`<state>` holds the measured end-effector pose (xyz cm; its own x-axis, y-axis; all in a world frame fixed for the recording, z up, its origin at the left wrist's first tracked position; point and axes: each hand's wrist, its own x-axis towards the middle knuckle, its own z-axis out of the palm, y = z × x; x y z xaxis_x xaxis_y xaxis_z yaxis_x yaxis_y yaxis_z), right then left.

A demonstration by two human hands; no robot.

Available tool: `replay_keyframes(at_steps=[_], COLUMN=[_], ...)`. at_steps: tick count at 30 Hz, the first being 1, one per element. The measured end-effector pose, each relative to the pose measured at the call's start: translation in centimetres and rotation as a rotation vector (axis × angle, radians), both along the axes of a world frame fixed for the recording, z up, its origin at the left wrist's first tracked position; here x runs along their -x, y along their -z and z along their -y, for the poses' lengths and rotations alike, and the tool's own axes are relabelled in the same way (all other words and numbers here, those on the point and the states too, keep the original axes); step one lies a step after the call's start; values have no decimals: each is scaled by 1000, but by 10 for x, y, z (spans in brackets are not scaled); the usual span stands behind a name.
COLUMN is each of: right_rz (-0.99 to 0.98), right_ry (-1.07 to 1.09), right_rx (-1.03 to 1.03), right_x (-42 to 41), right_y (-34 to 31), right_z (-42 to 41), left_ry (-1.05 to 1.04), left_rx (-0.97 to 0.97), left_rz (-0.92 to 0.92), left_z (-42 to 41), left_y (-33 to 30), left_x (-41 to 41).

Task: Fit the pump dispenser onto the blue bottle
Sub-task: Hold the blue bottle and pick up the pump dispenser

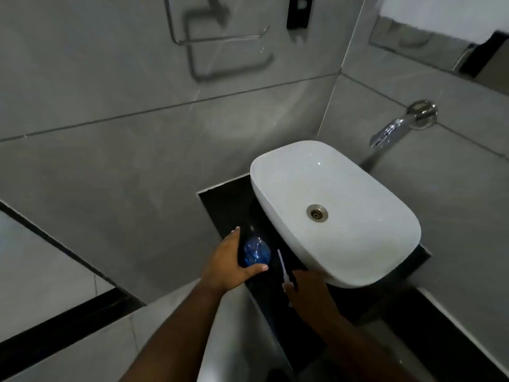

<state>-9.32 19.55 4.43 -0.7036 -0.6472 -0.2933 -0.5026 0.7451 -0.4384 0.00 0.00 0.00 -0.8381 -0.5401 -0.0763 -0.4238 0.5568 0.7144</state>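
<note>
The blue bottle [256, 250] stands upright on the black counter [220, 205], left of the white basin. My left hand [230, 264] wraps around its left side, thumb across the front. The pump dispenser [283, 267] shows as a white tube with a dark head, lying just right of the bottle by the basin's near edge. My right hand [305, 289] is on the pump's dark head, fingers curled around it. The bottle's neck is seen from above and looks uncapped.
A white oval basin [358, 257] with a metal drain [317, 213] fills the counter's right part. A chrome spout [396, 128] juts from the tiled wall above it. A towel rail [220, 38] hangs on the left wall. A mirror [454, 37] is at top right.
</note>
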Motion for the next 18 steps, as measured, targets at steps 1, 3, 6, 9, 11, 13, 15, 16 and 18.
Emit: replay_keyframes(at_steps=[1, 3, 6, 9, 11, 13, 15, 16, 18], right_rz=[34, 45, 20, 25, 12, -8, -43, -45, -36], right_ry=[50, 95, 75, 112, 121, 136, 127, 127, 138], right_rx=[7, -10, -79, -89, -102, -129, -174, -191, -186], right_x=[0, -1, -4, -2, -2, -3, -4, -4, -4], right_y=[7, 13, 21, 28, 30, 30, 31, 31, 31], right_z=[-2, -4, -5, -1, 2, 6, 11, 12, 15], left_ry=[23, 31, 49, 67, 68, 69, 63, 70, 101], left_rx=[-3, 7, -1, 29, 41, 36, 23, 22, 47], left_rz=[-14, 9, 14, 11, 18, 2, -24, -29, -11], left_z=[1, 2, 0, 2, 4, 5, 6, 7, 10], left_y=[3, 9, 16, 18, 18, 19, 19, 18, 17], left_x=[2, 5, 7, 8, 8, 8, 9, 10, 13])
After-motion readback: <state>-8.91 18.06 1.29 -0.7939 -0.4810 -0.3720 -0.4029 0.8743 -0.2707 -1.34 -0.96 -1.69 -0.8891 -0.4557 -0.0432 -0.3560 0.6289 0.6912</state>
